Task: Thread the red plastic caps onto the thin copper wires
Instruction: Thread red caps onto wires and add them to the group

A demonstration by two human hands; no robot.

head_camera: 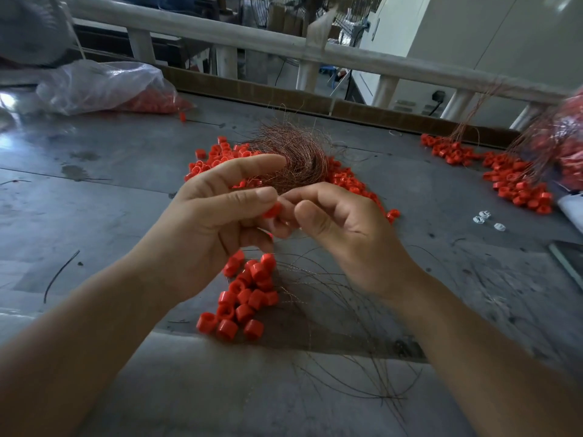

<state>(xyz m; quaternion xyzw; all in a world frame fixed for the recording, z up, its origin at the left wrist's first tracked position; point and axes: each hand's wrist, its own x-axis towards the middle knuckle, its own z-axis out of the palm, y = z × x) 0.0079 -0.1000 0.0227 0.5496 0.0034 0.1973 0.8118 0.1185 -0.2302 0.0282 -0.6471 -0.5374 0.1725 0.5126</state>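
My left hand (214, 225) pinches a red plastic cap (272, 211) between thumb and fingers above the grey table (94, 190). My right hand (340, 228) meets it fingertip to fingertip, fingers curled in a pinch at the cap; the wire itself is too thin to make out there. Below my hands lies a cluster of red caps (246, 298) strung on thin copper wires (331, 310) that fan out to the right. A tangled bundle of copper wire (296, 152) sits behind my hands on a loose pile of red caps (217, 159).
A clear plastic bag of red caps (107, 86) lies at the back left. More threaded caps (511, 178) with wires lie at the right, beside a red-filled bag (564, 137). Small white pieces (485, 217) sit at the right. A white railing (252, 39) runs behind the table.
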